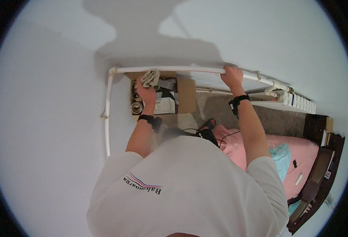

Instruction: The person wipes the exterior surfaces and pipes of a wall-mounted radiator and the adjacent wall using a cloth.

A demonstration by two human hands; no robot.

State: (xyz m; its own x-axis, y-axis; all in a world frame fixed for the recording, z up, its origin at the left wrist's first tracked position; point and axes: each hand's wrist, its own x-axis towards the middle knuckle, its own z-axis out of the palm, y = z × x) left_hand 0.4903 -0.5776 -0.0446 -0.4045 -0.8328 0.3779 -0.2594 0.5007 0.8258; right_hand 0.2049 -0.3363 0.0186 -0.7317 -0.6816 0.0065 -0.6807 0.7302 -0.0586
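A white pipe (182,68) runs along the wall in front of me, bending at a corner elbow (112,71) on the left. My right hand (233,77) is closed around this pipe, toward its right part. Bunched in my left hand (146,94) is a grey-beige cloth (150,78), which lies close against the pipe near the corner; whether it touches cannot be told. The left fingers are partly hidden by the cloth. Both wrists carry black straps with small devices.
Below my left hand stands an open cardboard box (187,96) full of assorted items. A white radiator (301,103) joins the pipe at the right. Behind it are a bed with a pink sheet (305,149), a light-blue cloth (281,158) and a dark headboard (312,177).
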